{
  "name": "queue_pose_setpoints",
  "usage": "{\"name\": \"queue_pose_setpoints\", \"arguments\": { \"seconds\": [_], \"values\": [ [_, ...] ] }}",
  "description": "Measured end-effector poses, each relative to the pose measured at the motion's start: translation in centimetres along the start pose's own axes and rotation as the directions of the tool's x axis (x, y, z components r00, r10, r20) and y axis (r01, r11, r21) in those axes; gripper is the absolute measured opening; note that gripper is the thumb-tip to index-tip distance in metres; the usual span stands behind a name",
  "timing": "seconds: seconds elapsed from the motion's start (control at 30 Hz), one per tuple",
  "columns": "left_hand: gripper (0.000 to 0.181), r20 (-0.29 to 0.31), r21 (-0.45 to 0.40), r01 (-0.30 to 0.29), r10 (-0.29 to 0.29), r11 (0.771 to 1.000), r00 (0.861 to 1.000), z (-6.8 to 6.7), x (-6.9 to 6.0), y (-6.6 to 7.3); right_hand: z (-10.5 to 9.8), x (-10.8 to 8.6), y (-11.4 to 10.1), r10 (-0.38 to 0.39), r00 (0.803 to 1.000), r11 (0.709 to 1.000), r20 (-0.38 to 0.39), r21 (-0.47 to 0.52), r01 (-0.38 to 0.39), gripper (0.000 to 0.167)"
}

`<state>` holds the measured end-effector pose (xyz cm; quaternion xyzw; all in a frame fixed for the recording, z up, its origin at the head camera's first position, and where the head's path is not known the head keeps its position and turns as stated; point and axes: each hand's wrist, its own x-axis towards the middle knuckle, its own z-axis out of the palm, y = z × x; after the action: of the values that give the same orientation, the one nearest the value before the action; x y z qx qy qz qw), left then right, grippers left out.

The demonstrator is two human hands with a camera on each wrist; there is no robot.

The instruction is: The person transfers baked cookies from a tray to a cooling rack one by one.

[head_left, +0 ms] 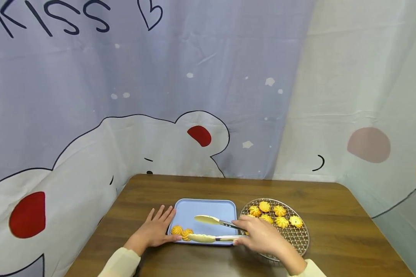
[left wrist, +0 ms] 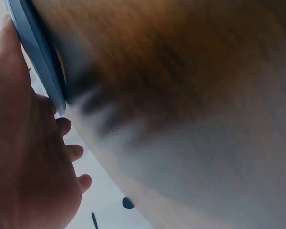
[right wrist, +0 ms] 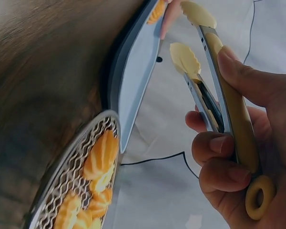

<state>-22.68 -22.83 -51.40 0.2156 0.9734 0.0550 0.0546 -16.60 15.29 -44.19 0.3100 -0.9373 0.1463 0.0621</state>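
Observation:
In the head view my left hand [head_left: 155, 231] touches the left edge of a light-blue tray [head_left: 206, 207], fingers straight and spread, thumb along the near edge. Two swirled cookies [head_left: 176, 230] sit in the tray's near-left corner, beside that thumb. My right hand [head_left: 261, 235] grips a pair of tongs [right wrist: 238, 121] with pale yellow tips, its fingers curled round the handles. The tong tips stand apart above the tray, with nothing seen held between them. One tip overlaps the cookies' edge in the head view, and whether it touches them I cannot tell.
A round wire cooling rack [head_left: 296, 243] lies right of the tray, partly under my right hand, with several golden piped cookies [head_left: 282, 222] on it. Both stand on a brown wooden table [head_left: 329, 215]. A printed curtain [head_left: 228, 77] hangs behind the table.

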Motion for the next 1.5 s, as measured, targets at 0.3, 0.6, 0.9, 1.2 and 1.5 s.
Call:
{"name": "queue_pose_setpoints", "arguments": {
  "seconds": [0.3, 0.6, 0.9, 1.2, 1.5],
  "values": [
    [0.105, -0.027, 0.009, 0.001, -0.001, 1.000, 1.000, -0.3, 0.3, -0.3, 0.4, 2.3, -0.2, -0.019, 0.999, 1.000, 0.026, -0.015, 0.020, 0.057],
    [0.105, -0.034, -0.005, 0.011, -0.011, 1.000, 0.999, -0.3, 0.3, -0.4, 0.7, 3.6, -0.4, -0.015, 0.997, 1.000, 0.071, -0.020, 0.017, 0.055],
    [0.106, -0.022, -0.030, 0.020, -0.021, 0.999, 1.000, -0.4, 0.6, -0.4, 0.8, 4.6, -0.4, -0.054, 0.996, 0.997, 0.069, -0.046, 0.057, 0.048],
    [0.106, -0.007, -0.064, -0.017, 0.017, 0.998, 1.000, 0.0, 0.0, -0.2, 1.7, 3.8, -0.5, -0.053, 0.995, 0.995, 0.081, -0.081, 0.060, 0.047],
    [0.110, -0.031, -0.034, -0.014, 0.013, 0.999, 0.999, 0.6, 0.2, -0.6, 2.0, 3.0, -0.4, -0.066, 0.997, 0.994, 0.046, -0.082, 0.069, 0.045]
  ]
}}
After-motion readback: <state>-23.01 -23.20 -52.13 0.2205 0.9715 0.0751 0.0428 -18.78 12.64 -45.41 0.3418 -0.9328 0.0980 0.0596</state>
